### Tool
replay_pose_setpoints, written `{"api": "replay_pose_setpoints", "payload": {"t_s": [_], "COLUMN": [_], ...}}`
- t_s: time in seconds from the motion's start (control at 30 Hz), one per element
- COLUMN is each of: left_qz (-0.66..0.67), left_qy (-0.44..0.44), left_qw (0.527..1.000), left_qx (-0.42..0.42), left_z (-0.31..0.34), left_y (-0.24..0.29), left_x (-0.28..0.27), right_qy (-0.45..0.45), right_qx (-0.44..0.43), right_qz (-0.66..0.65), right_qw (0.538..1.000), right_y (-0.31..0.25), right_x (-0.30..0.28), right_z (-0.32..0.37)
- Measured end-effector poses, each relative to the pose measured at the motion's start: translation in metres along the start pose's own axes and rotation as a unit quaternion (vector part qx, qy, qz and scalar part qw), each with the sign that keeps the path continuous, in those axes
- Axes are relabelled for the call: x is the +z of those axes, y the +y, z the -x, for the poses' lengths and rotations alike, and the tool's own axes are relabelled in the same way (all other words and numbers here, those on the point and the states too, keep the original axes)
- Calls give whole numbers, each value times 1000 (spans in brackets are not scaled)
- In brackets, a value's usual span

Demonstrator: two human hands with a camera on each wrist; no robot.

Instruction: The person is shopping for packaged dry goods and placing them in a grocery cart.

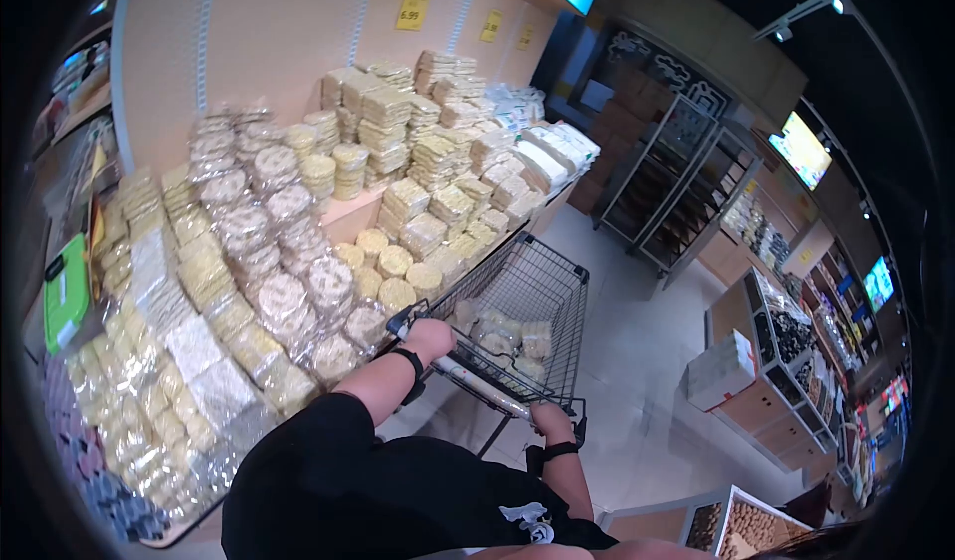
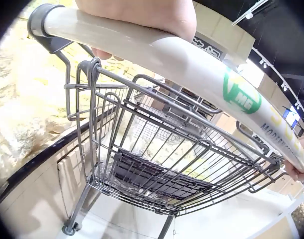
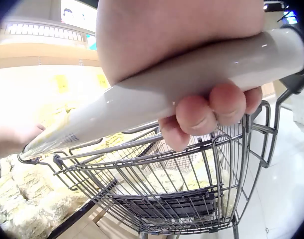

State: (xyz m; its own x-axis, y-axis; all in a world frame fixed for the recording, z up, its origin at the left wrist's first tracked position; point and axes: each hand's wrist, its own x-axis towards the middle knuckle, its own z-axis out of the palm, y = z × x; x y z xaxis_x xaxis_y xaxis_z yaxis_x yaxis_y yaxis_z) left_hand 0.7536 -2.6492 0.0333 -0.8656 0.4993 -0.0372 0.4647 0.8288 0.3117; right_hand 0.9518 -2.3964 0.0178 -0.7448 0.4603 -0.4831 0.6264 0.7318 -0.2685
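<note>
Both hands are on the pale handle [image 1: 477, 381] of a shopping cart [image 1: 557, 306]. My left hand [image 1: 431, 339] grips its left end; in the left wrist view the palm lies over the bar and fingertips [image 2: 101, 54] show beneath it. Near the other end, my right hand [image 1: 552, 421] holds the bar too, its fingers [image 3: 194, 115] curled round from below. A green logo [image 2: 241, 94] is printed on the handle between the hands. Inside the wire basket lie several clear-wrapped packs [image 1: 535, 339] of what look like dried noodles.
On the left, a long display holds stacked noodle packs [image 1: 284, 301] under yellow price tags [image 1: 413, 9]. Beside the cart runs tiled floor [image 1: 632, 361]. A metal rack [image 1: 686, 177] stands ahead, and a wooden display counter [image 1: 766, 361] is on the right.
</note>
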Motion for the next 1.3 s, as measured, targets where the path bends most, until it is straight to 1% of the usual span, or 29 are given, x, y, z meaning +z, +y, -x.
{"api": "replay_pose_setpoints", "payload": {"t_s": [0.07,0.13,0.2,0.23,0.3,0.33,0.37,0.4,0.47,0.53,0.6,0.63,0.67,0.7,0.73,0.8,0.83,0.87,0.9,0.93,0.97,1.0,1.03,1.1,1.13,1.17,1.2,1.23,1.3], "left_qz": [8,11,14,9,18,38,33,27,20,15,43,40,43,50,57,62,76,91,88,96,82,66,125,237,226,214,198,181,192], "left_qy": [14,20,16,16,-7,9,11,11,3,-6,20,35,34,50,66,58,29,2,-109,-103,-142,-181,-196,-137,-110,-83,-7,67,163], "left_qw": [1000,999,999,999,999,999,999,999,999,1000,999,999,998,997,995,995,992,986,975,977,968,956,951,935,948,960,967,969,962], "left_qx": [-17,-24,-27,-32,-29,-30,-32,-34,-33,-27,-4,7,9,33,53,53,97,142,170,161,191,220,206,226,193,161,158,155,101], "left_z": [13,30,49,58,77,90,96,103,116,132,147,152,157,164,172,186,191,197,206,222,242,267,295,334,364,390,407,426,464], "left_y": [4,10,15,16,20,23,22,19,14,11,7,4,2,-1,-6,-17,-24,-32,-40,-46,-53,-58,-61,-92,-102,-113,-134,-156,-191], "left_x": [8,12,14,14,14,11,13,15,19,16,11,12,13,13,13,11,10,9,0,-17,-32,-56,-97,-131,-165,-191,-193,-195,-201], "right_qy": [34,35,61,92,81,74,122,119,37,54,92,93,65,36,33,69,60,58,59,60,51,48,47,58,51,48,45,42,32], "right_qx": [-28,-30,-27,-34,-41,-43,-83,-82,-28,-28,-42,-35,-20,-9,-12,-35,-9,-16,-10,-4,15,8,17,28,35,12,-11,4,39], "right_qz": [-10,-15,-10,-6,11,33,52,49,15,13,36,36,26,18,25,4,-10,0,-7,-13,-2,8,-4,-28,-47,-28,-10,-29,-63], "right_qw": [999,999,998,995,996,996,988,988,999,998,994,994,997,999,999,997,998,998,998,998,999,999,999,998,997,998,999,999,997], "right_y": [0,6,13,22,30,34,42,41,35,28,31,32,31,27,26,27,25,24,24,22,21,19,16,14,15,17,16,12,6], "right_x": [-6,-3,0,9,15,19,29,31,31,36,52,55,56,59,64,74,78,82,86,88,91,93,95,101,105,107,110,111,115], "right_z": [25,43,56,55,63,68,68,74,95,116,122,129,134,140,145,154,159,165,170,174,177,182,190,201,201,204,207,213,224]}}
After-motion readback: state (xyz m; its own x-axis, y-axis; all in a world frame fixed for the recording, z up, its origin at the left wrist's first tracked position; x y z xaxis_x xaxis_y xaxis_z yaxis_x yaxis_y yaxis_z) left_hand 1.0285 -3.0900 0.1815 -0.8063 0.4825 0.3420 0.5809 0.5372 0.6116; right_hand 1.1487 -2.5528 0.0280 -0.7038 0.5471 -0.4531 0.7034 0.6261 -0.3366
